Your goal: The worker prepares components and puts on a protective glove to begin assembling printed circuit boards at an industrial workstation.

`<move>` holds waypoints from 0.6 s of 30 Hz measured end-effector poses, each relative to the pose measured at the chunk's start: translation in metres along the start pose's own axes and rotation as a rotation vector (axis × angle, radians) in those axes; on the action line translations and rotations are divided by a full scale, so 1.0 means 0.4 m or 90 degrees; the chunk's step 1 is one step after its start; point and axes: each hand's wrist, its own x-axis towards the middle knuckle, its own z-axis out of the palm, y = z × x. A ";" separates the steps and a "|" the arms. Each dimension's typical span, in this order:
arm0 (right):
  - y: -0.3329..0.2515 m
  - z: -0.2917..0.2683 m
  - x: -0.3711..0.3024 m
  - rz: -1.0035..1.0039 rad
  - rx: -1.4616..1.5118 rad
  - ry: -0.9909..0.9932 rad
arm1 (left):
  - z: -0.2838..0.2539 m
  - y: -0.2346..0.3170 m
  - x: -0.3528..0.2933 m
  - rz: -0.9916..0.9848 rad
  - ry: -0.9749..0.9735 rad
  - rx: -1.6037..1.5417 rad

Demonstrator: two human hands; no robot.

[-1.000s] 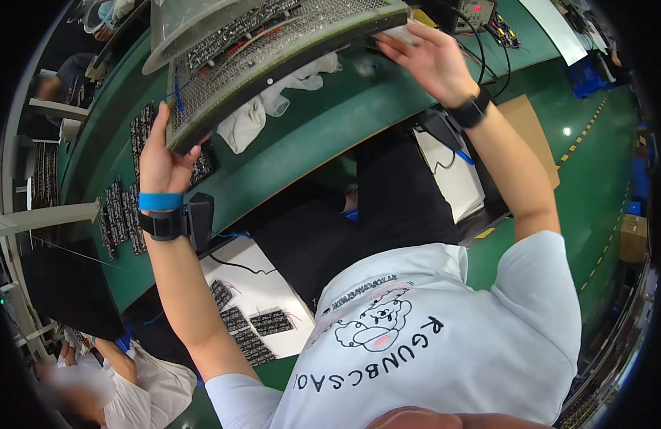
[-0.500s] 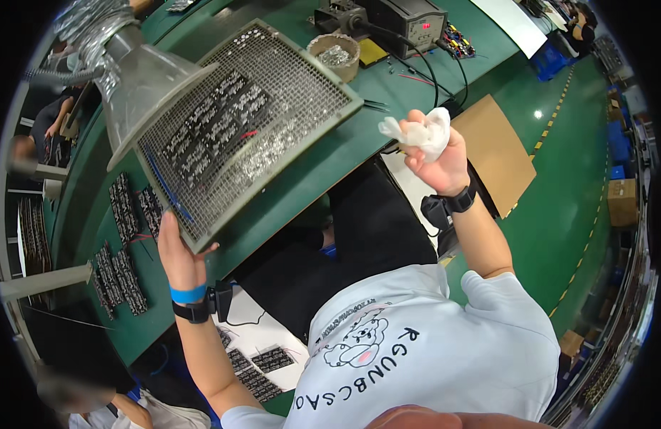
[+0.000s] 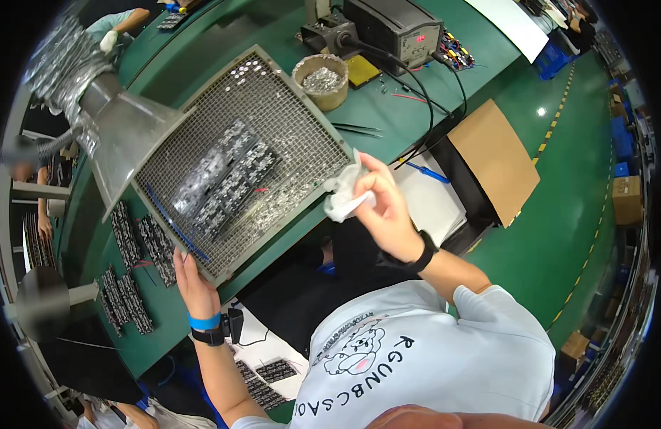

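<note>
A rectangular framed mesh tray (image 3: 302, 107) lies across the green bench, with several dark circuit boards (image 3: 234, 186) showing inside it under pale glare. My left hand (image 3: 194, 286) grips the near left corner of its frame, thumb and fingers closed on the edge. In my right hand (image 3: 384, 207) a crumpled white tissue (image 3: 342, 196) is pinched. It sits against or just beside the tray's right corner; contact cannot be told. Small silvery bits are scattered on the mesh.
A clear fume hood (image 3: 130, 129) stands left of the tray. More circuit boards (image 3: 126, 300) lie at left. Behind are a bowl of metal shavings (image 3: 321, 80), a soldering station (image 3: 395, 32) with cables, and tweezers (image 3: 357, 129). An open cardboard box (image 3: 496, 161) stands at right.
My right hand has come left and down with the tissue to the tray's right corner. The tray and my left hand have shifted slightly nearer, and glare now shows over the boards.
</note>
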 end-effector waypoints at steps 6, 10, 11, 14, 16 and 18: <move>-0.036 0.044 0.019 -0.021 0.057 0.048 | 0.033 0.090 0.010 -0.050 -0.020 0.063; -0.019 0.032 0.030 0.024 0.034 0.050 | 0.021 0.027 0.004 0.034 0.043 0.113; -0.018 0.015 0.032 0.044 0.011 0.049 | 0.039 0.045 -0.008 0.015 0.050 0.147; 0.001 -0.028 0.039 0.081 0.087 0.033 | 0.003 0.061 -0.005 -0.024 0.002 0.235; -0.007 -0.049 0.047 0.044 0.075 0.056 | -0.009 0.073 -0.014 0.119 0.030 0.309; -0.053 -0.058 0.058 -0.044 -0.081 0.101 | 0.025 0.115 -0.058 0.248 0.125 0.258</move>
